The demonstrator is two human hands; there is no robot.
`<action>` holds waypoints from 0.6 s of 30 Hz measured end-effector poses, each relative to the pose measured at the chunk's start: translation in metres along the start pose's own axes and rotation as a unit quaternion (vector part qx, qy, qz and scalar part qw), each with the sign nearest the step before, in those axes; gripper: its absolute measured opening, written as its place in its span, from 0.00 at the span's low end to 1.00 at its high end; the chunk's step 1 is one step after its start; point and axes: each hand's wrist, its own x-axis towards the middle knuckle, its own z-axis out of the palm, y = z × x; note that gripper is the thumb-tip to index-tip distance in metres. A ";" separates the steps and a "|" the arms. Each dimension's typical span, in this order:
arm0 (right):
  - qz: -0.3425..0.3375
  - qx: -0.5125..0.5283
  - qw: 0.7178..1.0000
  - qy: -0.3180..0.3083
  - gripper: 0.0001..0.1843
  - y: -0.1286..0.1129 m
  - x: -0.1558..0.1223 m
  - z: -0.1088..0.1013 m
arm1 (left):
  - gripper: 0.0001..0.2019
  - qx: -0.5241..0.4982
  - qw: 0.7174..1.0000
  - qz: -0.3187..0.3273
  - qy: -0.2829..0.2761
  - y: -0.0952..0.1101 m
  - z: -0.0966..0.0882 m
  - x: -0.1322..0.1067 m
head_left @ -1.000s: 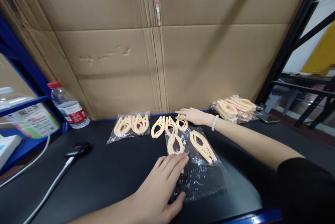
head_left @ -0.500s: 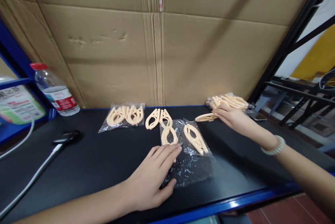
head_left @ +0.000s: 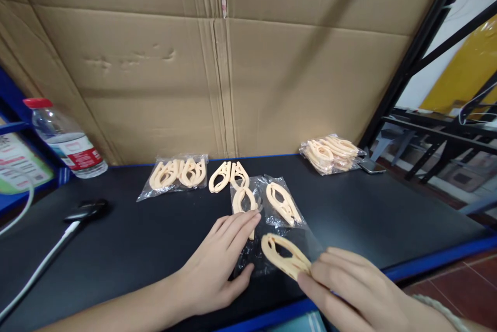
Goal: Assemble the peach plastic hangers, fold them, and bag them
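Observation:
My right hand (head_left: 349, 288) pinches one end of a cream folding hanger (head_left: 285, 257), held above the front of a clear plastic bag (head_left: 258, 251). My left hand (head_left: 227, 259) lies with fingers stretched out, its tips resting on the bag and on the lower part of a second folding hanger (head_left: 237, 205). Another folding hanger (head_left: 283, 204) lies at the right of the bag. Just behind, two more cream hangers (head_left: 220, 177) sit side by side, the right one partly overlapped by the bag.
Bagged hangers (head_left: 171, 176) lie at the back left, and a stacked bag of hangers (head_left: 330, 155) at the back right beside a phone (head_left: 371, 167). A water bottle (head_left: 72, 143) and a black device with a white cable (head_left: 87, 210) are on the left. Cardboard (head_left: 155, 78) stands behind.
My right hand has drawn back from the rear right pile toward the front, bringing a folding hanger over the bag. My left hand stays on the bag. The view has shifted slightly right.

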 end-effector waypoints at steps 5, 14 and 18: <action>-0.086 -0.045 0.995 0.005 0.17 0.017 0.009 0.040 | 0.38 0.008 1.000 0.008 0.001 0.002 -0.002 0.000; -0.042 -0.124 0.991 -0.035 0.17 0.038 0.012 0.064 | 0.38 0.008 1.000 0.011 0.002 0.002 -0.003 -0.001; -0.024 -0.163 0.986 -0.041 0.18 0.042 0.011 0.064 | 0.38 0.003 1.000 0.003 0.003 0.002 -0.003 0.000</action>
